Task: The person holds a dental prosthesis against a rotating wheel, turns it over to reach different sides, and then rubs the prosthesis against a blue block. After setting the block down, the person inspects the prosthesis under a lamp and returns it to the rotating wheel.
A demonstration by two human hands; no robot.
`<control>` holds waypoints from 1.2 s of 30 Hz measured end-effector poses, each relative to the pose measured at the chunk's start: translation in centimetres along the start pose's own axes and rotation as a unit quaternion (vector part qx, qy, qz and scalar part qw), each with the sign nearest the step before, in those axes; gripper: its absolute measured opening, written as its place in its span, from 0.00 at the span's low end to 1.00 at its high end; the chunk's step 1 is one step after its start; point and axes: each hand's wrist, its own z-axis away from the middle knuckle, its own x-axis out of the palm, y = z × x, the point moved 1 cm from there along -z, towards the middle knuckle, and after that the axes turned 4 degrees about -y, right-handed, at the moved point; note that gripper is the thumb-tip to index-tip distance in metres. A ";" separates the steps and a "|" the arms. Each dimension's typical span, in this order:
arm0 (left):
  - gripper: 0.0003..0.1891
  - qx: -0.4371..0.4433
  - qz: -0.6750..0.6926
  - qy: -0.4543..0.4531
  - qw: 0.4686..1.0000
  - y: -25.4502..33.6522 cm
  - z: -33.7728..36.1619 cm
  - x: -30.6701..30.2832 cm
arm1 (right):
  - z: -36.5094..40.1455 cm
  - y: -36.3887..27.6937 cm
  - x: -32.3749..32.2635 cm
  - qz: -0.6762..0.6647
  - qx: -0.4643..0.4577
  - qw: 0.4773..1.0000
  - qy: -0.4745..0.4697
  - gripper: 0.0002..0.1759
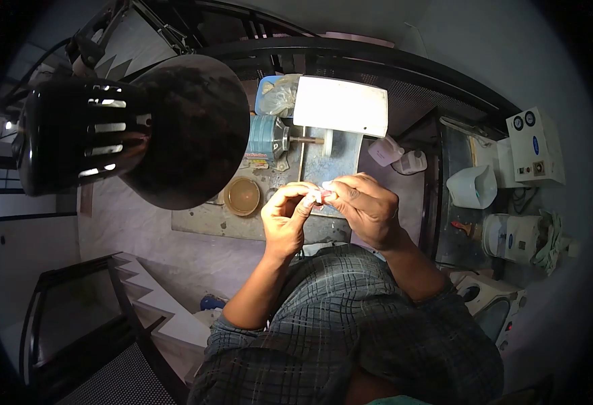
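Between my two hands is a small pink and white piece (319, 196), possibly a denture part; bright lamp light and my fingers hide much of its shape. My left hand (284, 219) pinches it from the left between thumb and fingertips. From the other side, my right hand (369, 208) grips it with thumb and fingers closed. Both hands are held up in front of my body, above the near side of the workbench (279, 226). Beyond them sits a teal bench motor (266, 136), with a shaft leading to a pale wheel (328, 143).
A large black lamp (188, 131) hangs close on the left. A brown bowl (242, 196) stands on the bench. Behind the motor are a white panel (341, 106) and a bagged bundle (279, 96). Plastic jugs (385, 151) and a gauged machine (536, 148) are on the right.
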 end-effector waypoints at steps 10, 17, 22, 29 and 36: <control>0.05 0.021 -0.040 0.015 0.999 0.4 1.0 -0.9 | 0.2 0.2 0.7 -0.027 -0.008 0.999 -0.036 0.08; 0.05 0.011 -0.053 0.022 0.998 0.6 0.6 -2.2 | 0.1 1.0 1.8 -0.074 0.062 0.992 -0.076 0.10; 0.04 0.006 -0.071 0.031 0.997 0.5 -0.1 -3.0 | -0.1 1.8 2.9 -0.101 0.113 0.984 -0.096 0.10; 0.04 -0.018 -0.074 0.037 0.996 0.0 -1.0 -4.3 | -1.2 2.7 4.1 -0.072 0.122 0.984 -0.111 0.10; 0.04 -0.026 -0.130 0.018 0.991 -2.4 -2.3 -5.8 | -0.8 5.0 5.6 -0.061 0.132 0.986 -0.080 0.10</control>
